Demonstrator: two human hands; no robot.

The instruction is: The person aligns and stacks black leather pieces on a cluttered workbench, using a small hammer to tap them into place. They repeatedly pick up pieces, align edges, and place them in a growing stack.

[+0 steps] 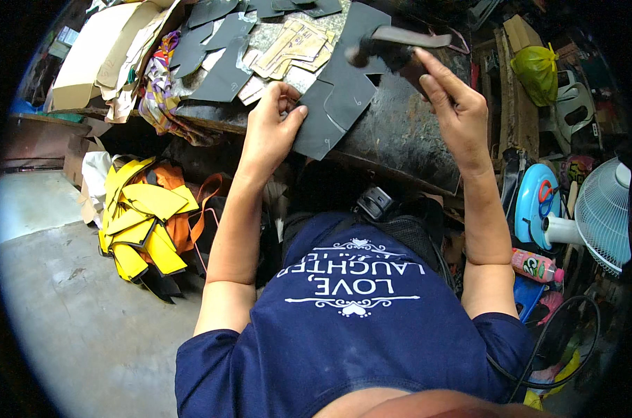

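My left hand pinches the left edge of a black sheet piece with thumb and fingers. Pale curved lines and small marks show on this sheet, which lies at the front of the dark workbench. In my right hand is a hammer, gripped by its handle and raised over the sheet's right side. Its head is slightly blurred. More black cut pieces lie on the bench beyond my left hand, beside tan paper patterns.
Large cardboard sheets and a patterned cloth are at the bench's left. Below hangs a bundle of yellow pieces with orange straps. On the right stand a fan, a pink bottle, a yellow-green bag and a looped cable.
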